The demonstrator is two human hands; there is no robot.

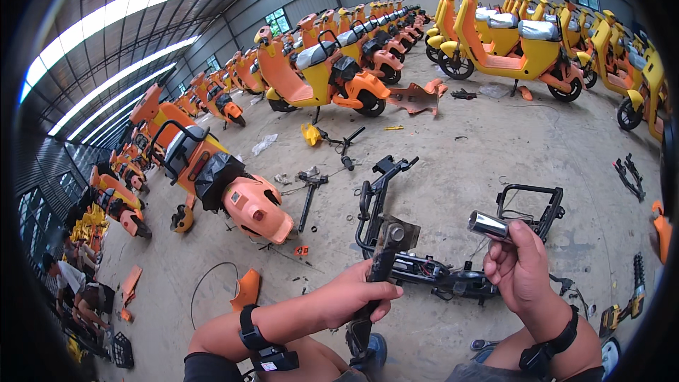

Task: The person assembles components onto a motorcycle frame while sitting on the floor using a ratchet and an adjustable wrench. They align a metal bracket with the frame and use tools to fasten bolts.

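My left hand (353, 297) is closed around a long black metal bar (384, 262), which stands nearly upright before me. A round bolt head or pin shows at the bar's upper end, beside a dark plate. Raised to the right, my right hand (520, 272) grips a shiny chrome socket-like cylinder (488, 225) between thumb and fingers, its open end facing left. The cylinder and the bar are apart. Behind and below them, a black scooter frame (438, 274) with wires lies on the concrete floor, partly covered by the bar and my hands.
An orange scooter (258, 209) stands to the left; rows of orange and yellow scooters fill the back. A yellow handlebar assembly (346, 143), a black stem (308, 194) and an orange panel (246, 290) lie about. A cordless power tool (626, 304) lies right. Another person (74, 283) crouches far left.
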